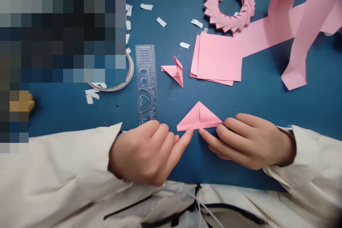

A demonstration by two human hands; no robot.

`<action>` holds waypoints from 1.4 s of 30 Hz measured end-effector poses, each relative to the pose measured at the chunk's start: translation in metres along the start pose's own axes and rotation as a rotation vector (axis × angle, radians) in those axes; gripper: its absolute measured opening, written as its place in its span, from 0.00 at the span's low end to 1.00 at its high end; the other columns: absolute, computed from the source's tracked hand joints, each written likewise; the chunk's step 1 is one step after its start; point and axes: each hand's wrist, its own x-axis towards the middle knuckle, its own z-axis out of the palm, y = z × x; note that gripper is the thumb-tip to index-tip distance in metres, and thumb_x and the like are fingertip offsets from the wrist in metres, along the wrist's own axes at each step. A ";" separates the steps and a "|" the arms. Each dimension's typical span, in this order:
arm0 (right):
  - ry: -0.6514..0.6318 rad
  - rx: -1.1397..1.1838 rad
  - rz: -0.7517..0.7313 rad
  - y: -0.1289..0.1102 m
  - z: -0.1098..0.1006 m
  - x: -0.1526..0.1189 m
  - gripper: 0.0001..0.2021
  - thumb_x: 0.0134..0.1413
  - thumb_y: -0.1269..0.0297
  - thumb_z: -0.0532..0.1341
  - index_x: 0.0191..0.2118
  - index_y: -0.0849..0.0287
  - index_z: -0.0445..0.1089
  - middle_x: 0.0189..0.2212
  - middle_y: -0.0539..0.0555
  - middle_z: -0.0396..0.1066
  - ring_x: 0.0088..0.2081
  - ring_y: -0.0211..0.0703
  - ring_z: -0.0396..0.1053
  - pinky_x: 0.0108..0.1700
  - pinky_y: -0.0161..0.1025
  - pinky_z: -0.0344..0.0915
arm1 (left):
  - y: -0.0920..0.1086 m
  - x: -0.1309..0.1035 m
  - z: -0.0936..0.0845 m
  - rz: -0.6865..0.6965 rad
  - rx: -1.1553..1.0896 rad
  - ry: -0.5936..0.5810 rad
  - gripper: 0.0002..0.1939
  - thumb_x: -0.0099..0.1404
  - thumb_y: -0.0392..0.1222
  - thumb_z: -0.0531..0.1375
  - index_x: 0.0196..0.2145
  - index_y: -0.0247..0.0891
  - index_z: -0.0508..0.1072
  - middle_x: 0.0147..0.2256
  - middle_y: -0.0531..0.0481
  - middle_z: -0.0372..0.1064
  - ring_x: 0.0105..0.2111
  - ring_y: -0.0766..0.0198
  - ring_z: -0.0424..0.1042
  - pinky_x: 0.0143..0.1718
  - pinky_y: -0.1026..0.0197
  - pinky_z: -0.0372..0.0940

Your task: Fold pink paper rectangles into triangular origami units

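Observation:
A pink paper [199, 117] folded into a triangle lies on the blue table, its point facing away from me and a narrow folded strip along its near edge. My left hand [148, 151] has most fingers curled in; one outstretched finger presses the middle of that strip. At the paper's right corner, my right hand [248, 142] is closed with its fingertips on the edge, and another fingertip touches the strip near the middle. Just beyond is a small folded pink piece [176, 73]. A stack of pink paper squares [219, 57] lies to its right.
A clear ruler [146, 78] lies beyond my left hand, beside a roll of tape [130, 69]. Farther back are a pink folded-paper ring [248, 7], long curling pink strips [315, 21] and white paper scraps [161, 21]. The upper left is pixelated.

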 end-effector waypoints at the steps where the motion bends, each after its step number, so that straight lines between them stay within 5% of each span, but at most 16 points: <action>1: -0.006 0.008 0.008 0.000 0.000 0.000 0.16 0.54 0.64 0.58 0.46 0.68 0.66 0.26 0.51 0.63 0.25 0.36 0.58 0.23 0.37 0.50 | 0.000 0.000 0.002 -0.001 0.011 0.023 0.17 0.62 0.33 0.51 0.47 0.20 0.67 0.18 0.52 0.58 0.16 0.66 0.56 0.17 0.61 0.47; 9: -0.018 0.041 0.047 0.001 -0.001 0.000 0.13 0.58 0.63 0.54 0.45 0.65 0.66 0.27 0.51 0.64 0.26 0.36 0.57 0.26 0.38 0.52 | 0.000 0.001 0.014 -0.035 0.030 0.066 0.17 0.63 0.33 0.49 0.48 0.25 0.65 0.17 0.54 0.57 0.16 0.68 0.54 0.18 0.61 0.46; 24: -0.016 0.027 0.041 0.001 -0.002 0.000 0.17 0.55 0.62 0.57 0.47 0.68 0.65 0.25 0.50 0.60 0.25 0.36 0.56 0.23 0.38 0.51 | -0.004 0.003 0.004 0.069 0.084 0.065 0.16 0.60 0.31 0.54 0.45 0.21 0.69 0.16 0.54 0.55 0.14 0.68 0.54 0.14 0.63 0.45; 31: 0.079 0.043 0.066 -0.003 -0.006 0.000 0.11 0.52 0.65 0.59 0.36 0.71 0.69 0.22 0.49 0.58 0.24 0.36 0.56 0.20 0.38 0.51 | -0.001 0.002 -0.005 0.085 0.013 -0.031 0.17 0.62 0.33 0.52 0.45 0.18 0.69 0.18 0.48 0.62 0.16 0.65 0.59 0.15 0.61 0.51; 42: 0.135 0.040 0.066 -0.005 -0.003 -0.004 0.10 0.51 0.65 0.60 0.25 0.68 0.68 0.20 0.53 0.62 0.22 0.37 0.60 0.21 0.39 0.54 | -0.002 -0.001 -0.008 0.080 -0.100 -0.029 0.18 0.64 0.31 0.46 0.42 0.17 0.69 0.22 0.41 0.67 0.20 0.60 0.65 0.18 0.57 0.58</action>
